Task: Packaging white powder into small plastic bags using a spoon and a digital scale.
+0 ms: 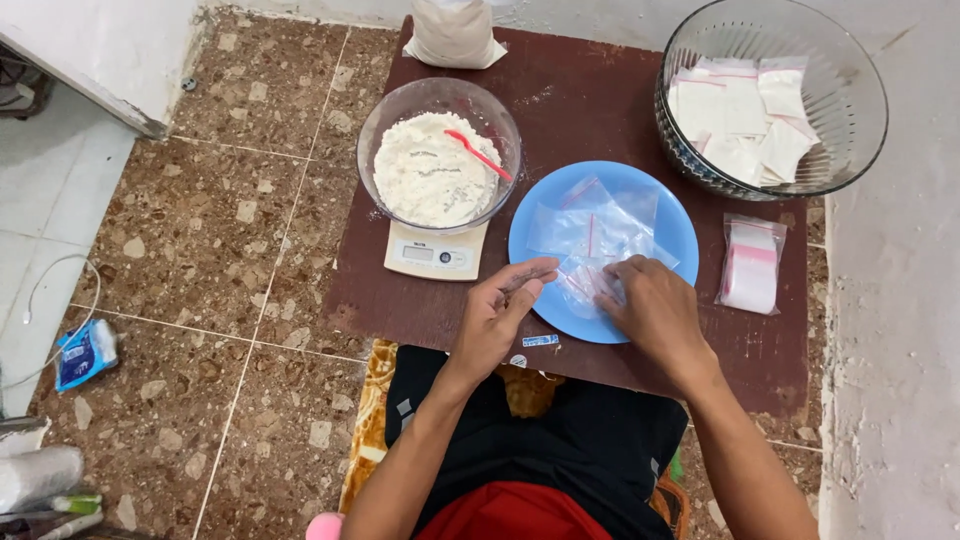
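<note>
A blue plate (640,190) on a low brown board holds several empty clear zip bags (590,225). My right hand (655,310) rests on the plate's near edge, fingers pinching one small clear bag (580,285). My left hand (495,315) hovers beside it, thumb and fingers touching the same bag's left edge. A glass bowl of white flour (432,180) with a red spoon (478,153) in it stands on a white scale (435,255), left of the plate.
A large glass bowl (850,90) at the back right holds several filled flour bags. A stack of new zip bags (752,265) lies right of the plate. A flour sack (455,35) sits at the board's far edge. Tiled floor lies left.
</note>
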